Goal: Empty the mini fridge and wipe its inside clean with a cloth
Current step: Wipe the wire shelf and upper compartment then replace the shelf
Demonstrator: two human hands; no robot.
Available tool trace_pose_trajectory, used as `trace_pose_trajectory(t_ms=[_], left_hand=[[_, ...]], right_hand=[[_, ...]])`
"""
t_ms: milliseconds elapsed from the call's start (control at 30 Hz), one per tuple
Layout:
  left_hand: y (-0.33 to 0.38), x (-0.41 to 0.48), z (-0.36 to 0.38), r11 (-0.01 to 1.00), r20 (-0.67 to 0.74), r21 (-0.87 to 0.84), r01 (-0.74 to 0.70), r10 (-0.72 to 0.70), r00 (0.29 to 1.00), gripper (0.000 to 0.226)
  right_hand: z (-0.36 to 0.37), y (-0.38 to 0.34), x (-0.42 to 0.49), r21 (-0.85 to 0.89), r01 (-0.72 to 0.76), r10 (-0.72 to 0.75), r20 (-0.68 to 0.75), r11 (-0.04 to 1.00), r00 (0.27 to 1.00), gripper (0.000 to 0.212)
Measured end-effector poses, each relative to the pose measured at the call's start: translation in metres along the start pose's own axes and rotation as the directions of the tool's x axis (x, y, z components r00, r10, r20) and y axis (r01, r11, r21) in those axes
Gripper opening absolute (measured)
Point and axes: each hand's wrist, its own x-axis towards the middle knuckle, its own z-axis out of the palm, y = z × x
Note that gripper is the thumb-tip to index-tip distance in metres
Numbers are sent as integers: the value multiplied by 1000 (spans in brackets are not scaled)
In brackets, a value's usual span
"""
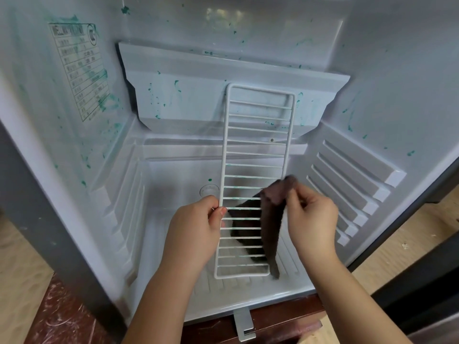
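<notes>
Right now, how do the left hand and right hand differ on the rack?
The left hand pinches the wire rack bare at its left edge; the right hand pinches a dark cloth folded over the rack's right edge. The left hand touches wire directly; the right hand only cloth. Both sit at the rack's lower half, before the stained fridge.

I seem to be in an ordinary room of a home, though I can't tell which. The mini fridge [387, 80] I face stands on a reddish-brown mottled surface [62, 316]. Pale wood-grain flooring [409, 234] shows to the right, and a beige floor [19, 256] to the left.
</notes>
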Motion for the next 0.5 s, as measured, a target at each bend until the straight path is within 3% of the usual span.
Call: trace_pose_trajectory(t_ms=[100,200,367,500], left_hand=[[1,1,2,999,-6,36,-13,13,1000,22],[2,2,3,998,-22,56,-25,27,999,21],[3,1,2,998,-37,56,-31,33,999,28],[0,2,0,997,-48,65,-41,44,998,40]], right_hand=[[-4,-24,4,-63,291,-297,-241,955,924,23],[16,-40,6,-161,541,-562,-151,826,813,14],[56,-46,3,-195,616,-636,-63,763,769,18],[59,-53,7,-368,678,-706,78,636,704,16]])
